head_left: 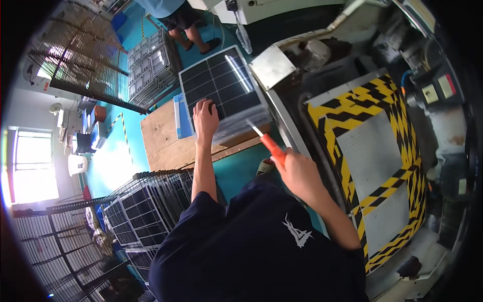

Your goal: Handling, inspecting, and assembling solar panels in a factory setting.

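Observation:
A dark panel (pixel 214 80) divided into a grid, with a pale rim, lies on top of a stack on a wooden board. My left hand (pixel 205 118) rests on the panel's near left part, palm down with the fingers laid on it. In my right hand (pixel 298 173) is an orange-handled tool (pixel 272 146) with a slim metal shaft. Its tip points up and left, close to the stack's near right corner. Whether the tip touches the panel I cannot tell.
Below the stack is the wooden board (pixel 163 138), with a blue sheet (pixel 185 118) beside the panel. Wire racks (pixel 136 211) of similar panels stand at the left. A machine with yellow-black striped tape (pixel 342 171) fills the right. Another person (pixel 168 12) stands beyond the stack.

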`<action>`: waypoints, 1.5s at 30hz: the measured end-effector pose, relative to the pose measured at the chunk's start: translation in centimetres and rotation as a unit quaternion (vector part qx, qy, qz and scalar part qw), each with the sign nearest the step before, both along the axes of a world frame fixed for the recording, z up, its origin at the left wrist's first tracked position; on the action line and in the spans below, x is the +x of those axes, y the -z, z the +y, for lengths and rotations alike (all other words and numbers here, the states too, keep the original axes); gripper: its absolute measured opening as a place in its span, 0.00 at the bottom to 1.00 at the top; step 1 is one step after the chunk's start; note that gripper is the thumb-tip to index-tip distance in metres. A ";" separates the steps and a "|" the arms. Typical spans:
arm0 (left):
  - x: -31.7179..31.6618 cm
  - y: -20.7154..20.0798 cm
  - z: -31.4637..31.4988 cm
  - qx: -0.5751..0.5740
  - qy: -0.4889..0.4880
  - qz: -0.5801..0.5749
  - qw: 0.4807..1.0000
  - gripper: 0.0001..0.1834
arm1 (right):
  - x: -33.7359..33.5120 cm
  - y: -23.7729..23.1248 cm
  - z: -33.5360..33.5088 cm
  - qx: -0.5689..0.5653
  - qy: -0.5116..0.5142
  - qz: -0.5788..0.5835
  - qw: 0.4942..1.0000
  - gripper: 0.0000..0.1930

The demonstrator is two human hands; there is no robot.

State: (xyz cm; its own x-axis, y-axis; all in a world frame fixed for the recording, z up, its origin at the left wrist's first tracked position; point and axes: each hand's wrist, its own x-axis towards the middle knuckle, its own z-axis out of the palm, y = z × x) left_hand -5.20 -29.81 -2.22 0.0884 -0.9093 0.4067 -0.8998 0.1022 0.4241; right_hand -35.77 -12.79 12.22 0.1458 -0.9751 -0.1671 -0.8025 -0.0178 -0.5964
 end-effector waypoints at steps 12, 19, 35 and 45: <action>10.4 3.2 -15.4 0.002 -0.060 -0.036 0.998 0.24 | 4.1 -0.7 -8.9 0.081 -0.109 -0.022 0.990 0.23; 13.4 3.2 -20.4 0.064 -0.083 -0.065 0.992 0.36 | 4.4 -1.0 -10.8 0.049 0.084 0.025 0.995 0.22; 17.3 1.2 -22.5 0.145 -0.063 0.051 0.986 0.39 | -12.4 6.5 14.1 0.073 0.516 -0.037 0.852 0.22; 19.4 0.2 -25.2 0.306 -0.035 0.115 0.944 0.33 | -17.5 14.9 46.5 -0.042 0.775 0.110 0.621 0.29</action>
State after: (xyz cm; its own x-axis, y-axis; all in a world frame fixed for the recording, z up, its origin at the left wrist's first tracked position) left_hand 14.17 -54.98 -2.38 0.1795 -0.9562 -0.2310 -0.7725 -0.2825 0.5688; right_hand -53.29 33.67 -2.68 -0.9960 0.0781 0.0443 0.0439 0.8541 -0.5183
